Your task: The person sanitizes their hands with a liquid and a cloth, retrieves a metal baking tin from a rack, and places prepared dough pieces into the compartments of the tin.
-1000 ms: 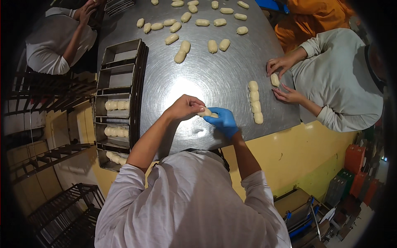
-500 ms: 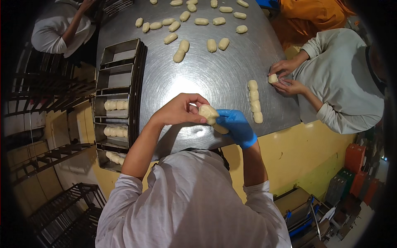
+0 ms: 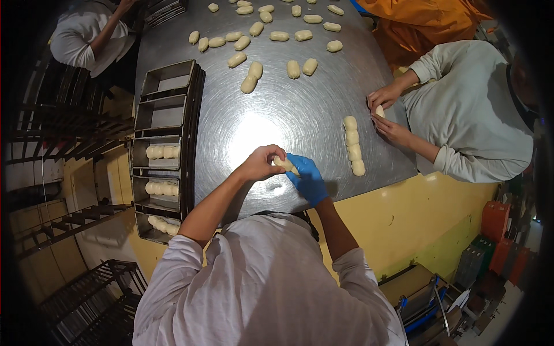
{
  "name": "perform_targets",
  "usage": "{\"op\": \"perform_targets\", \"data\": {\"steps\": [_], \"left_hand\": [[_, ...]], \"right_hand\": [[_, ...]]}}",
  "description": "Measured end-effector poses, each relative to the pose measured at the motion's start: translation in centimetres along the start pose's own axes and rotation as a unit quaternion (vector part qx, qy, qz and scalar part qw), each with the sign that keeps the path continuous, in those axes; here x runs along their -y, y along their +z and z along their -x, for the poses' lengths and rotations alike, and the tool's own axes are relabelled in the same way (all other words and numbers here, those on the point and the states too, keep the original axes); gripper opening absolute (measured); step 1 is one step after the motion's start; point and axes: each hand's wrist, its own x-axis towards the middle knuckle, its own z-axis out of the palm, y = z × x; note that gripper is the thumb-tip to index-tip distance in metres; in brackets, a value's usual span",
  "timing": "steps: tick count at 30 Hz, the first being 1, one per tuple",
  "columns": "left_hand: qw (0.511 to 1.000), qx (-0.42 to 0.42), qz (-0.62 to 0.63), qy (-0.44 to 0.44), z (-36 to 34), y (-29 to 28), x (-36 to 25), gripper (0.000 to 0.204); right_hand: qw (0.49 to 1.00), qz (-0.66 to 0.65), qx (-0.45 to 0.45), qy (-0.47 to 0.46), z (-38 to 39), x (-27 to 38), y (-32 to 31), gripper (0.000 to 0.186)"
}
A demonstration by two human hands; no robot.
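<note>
A small piece of pale dough (image 3: 287, 165) is held between my two hands, low over the near part of the metal table (image 3: 231, 109). My bare left hand (image 3: 261, 164) curls its fingers and thumb about the dough's left end. Closed on the other end is my right hand (image 3: 310, 181) in a blue glove; the fingers hide much of the piece. Farther up the table lie two dough rolls end to end (image 3: 251, 78), with a pair of single rolls (image 3: 293, 70) to their right. A row of several joined dough pieces (image 3: 353, 147) lies right of my hands.
Along the table's left side stands a set of metal loaf tins (image 3: 187, 124); the nearer ones hold dough (image 3: 162, 188). Many dough rolls (image 3: 279, 36) are scattered at the far end. At the right edge a co-worker's hands (image 3: 388, 115) handle dough. Another person (image 3: 86, 40) stands far left.
My hands have drawn closer together, with the right one moving left. The dough between them is more covered now and looks shorter. The co-worker's hands have shifted slightly on their piece.
</note>
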Motion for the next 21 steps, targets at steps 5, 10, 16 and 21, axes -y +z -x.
{"op": "perform_targets", "data": {"steps": [5,10,16,21], "left_hand": [[0.953,-0.089,-0.260,0.129,0.3,0.7,-0.9,0.047],[0.949,-0.046,-0.297,0.092,0.3,0.3,-2.3,0.039],[0.945,-0.080,-0.296,0.114,-0.2,0.4,0.3,0.040],[0.972,-0.078,-0.220,0.039,-1.3,-2.4,-1.3,0.047]], "right_hand": [[0.996,0.070,-0.029,0.042,0.9,0.5,-0.4,0.071],[0.991,-0.015,-0.009,0.131,1.7,-1.1,0.0,0.068],[0.993,0.002,0.022,0.112,1.7,-2.0,1.0,0.061],[0.986,-0.066,-0.026,0.149,1.2,0.1,-0.8,0.054]]}}
